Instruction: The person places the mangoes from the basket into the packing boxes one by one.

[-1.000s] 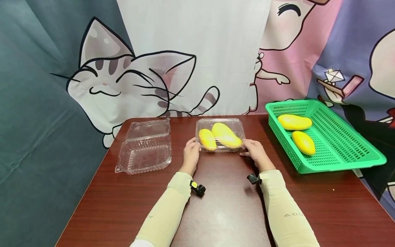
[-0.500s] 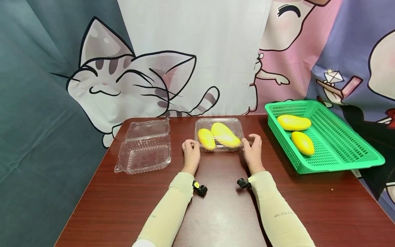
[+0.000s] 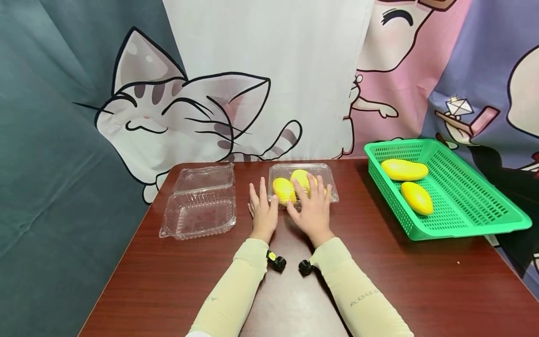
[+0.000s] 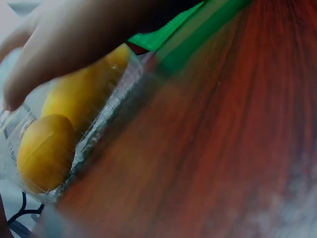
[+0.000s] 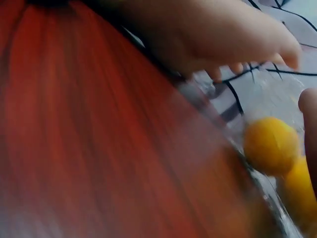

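Observation:
A lidded clear plastic clamshell box (image 3: 326, 169) stands at the table's far edge with two yellow mangoes inside, the smaller mango (image 3: 283, 188) on the left. My left hand (image 3: 264, 213) is at the box's near left corner, fingers straight and spread. Fingers spread, my right hand (image 3: 313, 211) lies over the box's front and partly hides the larger mango (image 3: 300, 177); whether it touches the lid is unclear. In the left wrist view, the right hand (image 4: 74, 42) reaches above the mangoes. The right wrist view shows the left hand (image 5: 218, 34) beside the box.
An open clear clamshell box (image 3: 200, 210) stands to the left on the brown table (image 3: 290, 304). At the right, a green plastic basket (image 3: 459, 224) holds two more mangoes (image 3: 417, 197). A printed cloth (image 3: 269, 47) hangs behind the table.
Both hands have let go of the box's near corners and straightened their fingers. The right hand has moved left, from the right corner to over the box's front. The box stays in place.

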A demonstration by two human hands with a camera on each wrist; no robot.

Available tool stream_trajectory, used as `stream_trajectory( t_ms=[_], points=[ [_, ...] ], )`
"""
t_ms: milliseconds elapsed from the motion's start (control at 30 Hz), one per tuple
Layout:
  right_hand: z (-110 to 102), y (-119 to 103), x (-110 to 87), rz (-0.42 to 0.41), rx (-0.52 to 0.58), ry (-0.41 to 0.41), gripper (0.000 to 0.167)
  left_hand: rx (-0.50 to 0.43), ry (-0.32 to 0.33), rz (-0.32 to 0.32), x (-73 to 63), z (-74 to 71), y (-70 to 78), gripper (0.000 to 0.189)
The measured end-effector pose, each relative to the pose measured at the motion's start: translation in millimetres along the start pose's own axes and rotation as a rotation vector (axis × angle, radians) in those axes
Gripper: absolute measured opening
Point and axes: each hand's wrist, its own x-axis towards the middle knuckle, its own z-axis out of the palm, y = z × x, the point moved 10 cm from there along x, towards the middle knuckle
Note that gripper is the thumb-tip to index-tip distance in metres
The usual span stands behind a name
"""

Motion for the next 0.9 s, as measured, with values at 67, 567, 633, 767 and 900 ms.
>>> stream_trajectory(
  t_ms=[67, 567, 633, 767, 900],
  points=[
    [7.8, -6.1, 0.0, -0.008, -0.004, -0.030, 0.057, -0.001, -0.011, -0.004, -0.9, 0.3, 0.3, 0.071],
    [-1.4, 71.5, 3.4, 0.133, 0.008, -0.102, 0.057, -0.112, -0.038, -0.066, -3.2, -0.6, -6.7, 0.067],
    [-8.2, 87.1, 2.8, 0.158, 0.011, -0.090, 0.057, -0.123, -0.041, -0.069, -2.5, 0.1, -8.5, 0.067],
    [-19.8, 112.3, 0.5, 0.197, 0.001, -0.061, 0.055, -0.121, -0.047, -0.073, -1.6, 2.6, -10.1, 0.067],
    [-22.2, 120.6, 0.2, 0.194, 0.012, -0.067, 0.055, -0.124, -0.034, -0.079, -0.4, 1.8, -9.3, 0.067]
  ],
)
